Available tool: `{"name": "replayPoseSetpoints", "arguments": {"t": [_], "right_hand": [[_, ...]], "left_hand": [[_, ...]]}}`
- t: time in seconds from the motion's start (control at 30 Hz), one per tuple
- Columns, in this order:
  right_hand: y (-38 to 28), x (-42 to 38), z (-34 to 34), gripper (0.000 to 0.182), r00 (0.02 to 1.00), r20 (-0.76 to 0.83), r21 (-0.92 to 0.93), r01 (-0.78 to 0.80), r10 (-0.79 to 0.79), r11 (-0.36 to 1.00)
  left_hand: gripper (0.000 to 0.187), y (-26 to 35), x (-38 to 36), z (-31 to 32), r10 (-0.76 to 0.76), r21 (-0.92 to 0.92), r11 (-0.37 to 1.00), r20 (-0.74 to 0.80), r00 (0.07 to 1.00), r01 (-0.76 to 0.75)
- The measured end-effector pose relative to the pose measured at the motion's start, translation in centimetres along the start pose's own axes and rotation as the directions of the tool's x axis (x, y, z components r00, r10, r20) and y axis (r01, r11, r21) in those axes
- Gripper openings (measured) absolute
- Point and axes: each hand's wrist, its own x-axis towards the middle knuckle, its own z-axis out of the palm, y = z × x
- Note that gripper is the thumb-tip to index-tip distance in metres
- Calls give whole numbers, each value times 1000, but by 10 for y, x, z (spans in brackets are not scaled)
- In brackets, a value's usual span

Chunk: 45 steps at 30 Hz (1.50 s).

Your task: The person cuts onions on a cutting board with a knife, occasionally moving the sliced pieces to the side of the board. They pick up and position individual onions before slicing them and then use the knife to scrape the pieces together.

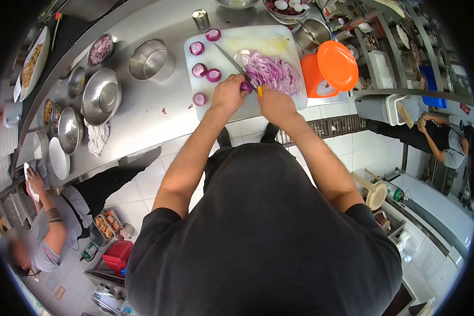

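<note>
On the white cutting board (239, 39), my right hand (277, 106) is closed around the yellow handle of a knife (230, 59). The blade points up and left across the board. My left hand (228, 96) is closed on a purple red onion piece (246, 87) beside the blade, its fingers partly covering it. A heap of sliced red onion (271, 72) lies just beyond my hands. Several cut red onion pieces, one of them a red onion (213, 75), are spread along the board's left side.
Right of the board stands an orange scale (315, 79) with a round orange tray (338, 66). Left are a steel pot (151, 60), steel bowls (101, 100) and a crumpled cloth (97, 138). A tin can (200, 19) stands behind. Two other people work at the sides.
</note>
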Motion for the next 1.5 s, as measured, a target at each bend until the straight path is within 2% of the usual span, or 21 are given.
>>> {"name": "replayPoseSetpoints", "arguments": {"t": [0.1,0.2,0.5,0.6,0.7,0.8,0.9,1.17,1.4,1.5], "right_hand": [[-5,-14,-11,34,999,-36,-9,25,-26,1000],[-11,-8,14,31,995,-8,46,-97,98,994],[-13,-19,-11,32,999,-29,8,17,-16,1000],[-14,-6,20,31,994,-13,44,-105,105,994],[-9,1,21,31,998,-39,75,-35,38,997],[-9,-2,4,32,1000,-28,29,5,-4,1000],[-10,-7,-1,32,1000,-2,-25,-13,13,1000],[1,-2,28,34,998,-4,25,-62,62,998],[-11,-16,-20,35,999,48,-2,-1,1,1000],[-10,-20,-1,33,999,25,7,-32,32,999]], "left_hand": [[33,0,2,0,-4,-13,1000,-5,1000,4],[33,-1,2,0,-15,-35,999,-7,1000,14],[33,-1,-1,1,-23,-27,999,-28,999,23],[35,-2,-2,3,-36,-40,999,-32,999,35],[36,-3,-1,2,-38,-42,998,-41,998,36],[35,-1,2,2,-28,-33,999,-47,999,26],[35,-1,-1,4,-44,-35,998,-28,999,43],[35,-3,0,4,-45,-41,998,-39,998,43],[34,-3,-1,2,-57,-24,998,-29,998,57],[34,-1,-1,0,-69,-42,997,-29,997,67]]}}
